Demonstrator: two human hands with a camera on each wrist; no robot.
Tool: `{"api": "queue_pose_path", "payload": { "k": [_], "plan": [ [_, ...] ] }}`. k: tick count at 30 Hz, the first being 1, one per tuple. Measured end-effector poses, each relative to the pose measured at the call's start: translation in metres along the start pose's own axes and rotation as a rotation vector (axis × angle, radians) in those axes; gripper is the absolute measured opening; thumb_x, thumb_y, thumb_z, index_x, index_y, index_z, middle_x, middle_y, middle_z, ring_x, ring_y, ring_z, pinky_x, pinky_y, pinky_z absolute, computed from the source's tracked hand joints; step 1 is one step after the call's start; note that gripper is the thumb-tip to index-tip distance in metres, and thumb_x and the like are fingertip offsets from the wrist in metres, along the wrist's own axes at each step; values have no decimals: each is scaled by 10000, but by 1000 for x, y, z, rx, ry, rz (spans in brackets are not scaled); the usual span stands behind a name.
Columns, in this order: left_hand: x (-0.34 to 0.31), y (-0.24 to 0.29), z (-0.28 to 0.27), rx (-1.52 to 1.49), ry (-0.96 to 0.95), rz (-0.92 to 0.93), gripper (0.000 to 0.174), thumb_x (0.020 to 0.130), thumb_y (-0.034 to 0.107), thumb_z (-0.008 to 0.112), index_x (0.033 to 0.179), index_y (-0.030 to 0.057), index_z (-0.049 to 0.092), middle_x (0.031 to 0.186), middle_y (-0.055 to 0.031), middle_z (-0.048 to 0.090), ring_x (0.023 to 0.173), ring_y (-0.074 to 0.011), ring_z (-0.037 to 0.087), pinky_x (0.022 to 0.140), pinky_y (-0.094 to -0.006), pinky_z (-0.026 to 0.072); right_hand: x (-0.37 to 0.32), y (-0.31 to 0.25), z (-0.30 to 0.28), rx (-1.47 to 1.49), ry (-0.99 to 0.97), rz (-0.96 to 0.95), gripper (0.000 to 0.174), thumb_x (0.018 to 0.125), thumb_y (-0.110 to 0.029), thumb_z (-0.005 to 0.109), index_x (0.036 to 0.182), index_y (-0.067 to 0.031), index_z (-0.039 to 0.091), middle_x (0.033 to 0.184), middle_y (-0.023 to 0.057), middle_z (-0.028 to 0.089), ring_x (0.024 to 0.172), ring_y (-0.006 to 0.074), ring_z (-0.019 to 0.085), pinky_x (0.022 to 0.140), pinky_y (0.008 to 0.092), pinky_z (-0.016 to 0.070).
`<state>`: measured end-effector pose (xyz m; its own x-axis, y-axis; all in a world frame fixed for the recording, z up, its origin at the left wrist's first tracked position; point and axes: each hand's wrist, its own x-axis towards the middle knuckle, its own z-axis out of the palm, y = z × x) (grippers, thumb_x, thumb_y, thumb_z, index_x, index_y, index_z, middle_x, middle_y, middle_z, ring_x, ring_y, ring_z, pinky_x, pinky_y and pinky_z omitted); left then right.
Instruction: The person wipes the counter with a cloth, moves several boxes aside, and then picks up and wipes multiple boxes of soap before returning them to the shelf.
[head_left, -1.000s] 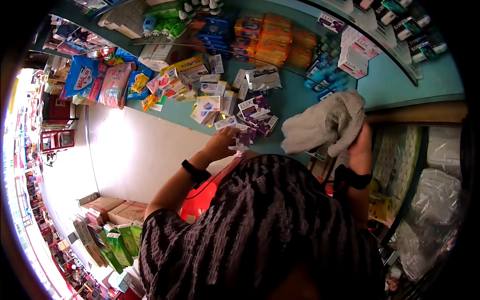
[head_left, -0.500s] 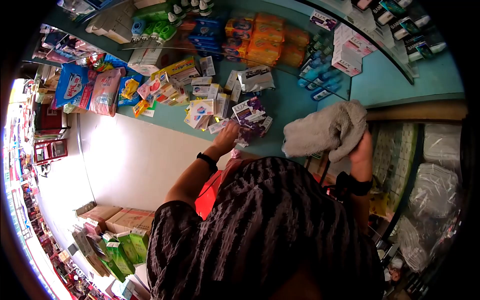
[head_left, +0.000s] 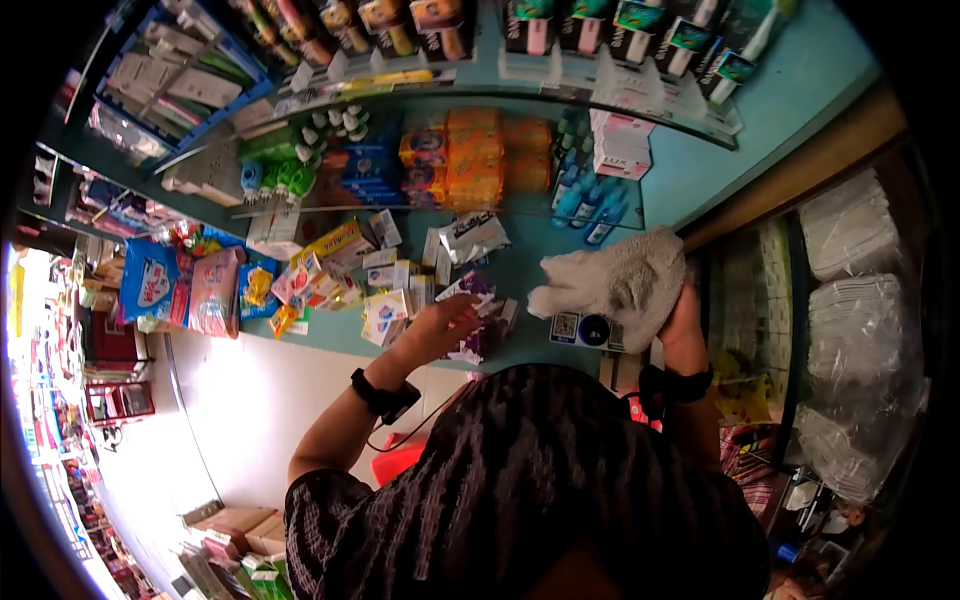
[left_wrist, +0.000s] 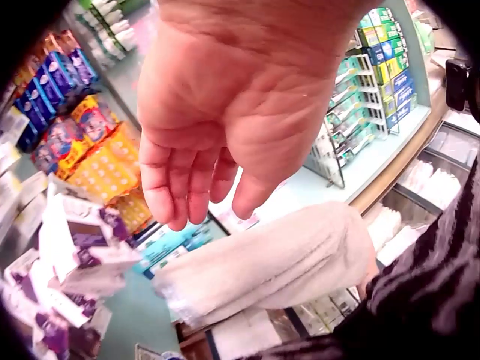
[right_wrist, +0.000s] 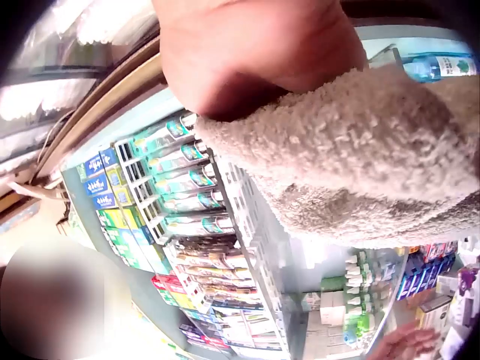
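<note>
A light grey fluffy towel [head_left: 615, 285] hangs bunched from the right hand [head_left: 683, 325], whose fingers are largely behind the cloth. In the right wrist view the towel [right_wrist: 360, 150] covers the fingers of that hand [right_wrist: 259, 56]. The left hand [head_left: 438, 330] is over purple-and-white LUX boxes [head_left: 480, 290] at the counter's near edge. In the left wrist view that hand [left_wrist: 217, 127] shows relaxed, slightly bent fingers and an empty palm, with the purple-and-white boxes [left_wrist: 75, 247] off to one side.
White boxes [head_left: 385, 315], a silver packet [head_left: 473, 237] and bagged goods [head_left: 155, 283] lie on the teal counter [head_left: 540, 345]. Behind them, under a glass shelf, stand orange packs [head_left: 473, 160] and blue bottles [head_left: 605, 215]. A card with codes [head_left: 565, 328] lies beneath the towel.
The head view has shifted, showing more of the upper shelf. The left hand has moved over the LUX boxes. The right hand still holds the towel, and the code card below it now shows.
</note>
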<state>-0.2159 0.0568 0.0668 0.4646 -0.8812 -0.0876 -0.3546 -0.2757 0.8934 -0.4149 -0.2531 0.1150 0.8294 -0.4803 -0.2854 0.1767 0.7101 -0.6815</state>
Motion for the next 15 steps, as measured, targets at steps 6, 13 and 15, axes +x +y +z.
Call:
{"api": "queue_pose_path", "payload": {
  "k": [6,13,15],
  "plan": [
    [109,37,-25,-30,-4,125,313,819,87,634,1116,31,553,855,-99,651,764,-168,632,690,-294,506,-18,-9,2,-998,76,-678,516,911,-325,525,1317,-34,395,1282,125,483,1144,259,494,963,376,422],
    [236,23,-31,161,58,247,262,818,112,623,1051,18,548,792,-80,630,746,-162,631,684,-287,498,-19,4,-2,-471,-205,-280,427,923,-272,472,1259,-16,416,1263,105,478,1095,235,493,908,336,429],
    [276,20,-34,226,82,195,256,812,115,624,1032,10,545,750,-71,615,721,-150,622,662,-274,494,-22,17,-22,-390,-93,-298,415,932,-288,456,1249,-23,421,1225,97,492,1076,225,496,895,332,432]
  ]
}}
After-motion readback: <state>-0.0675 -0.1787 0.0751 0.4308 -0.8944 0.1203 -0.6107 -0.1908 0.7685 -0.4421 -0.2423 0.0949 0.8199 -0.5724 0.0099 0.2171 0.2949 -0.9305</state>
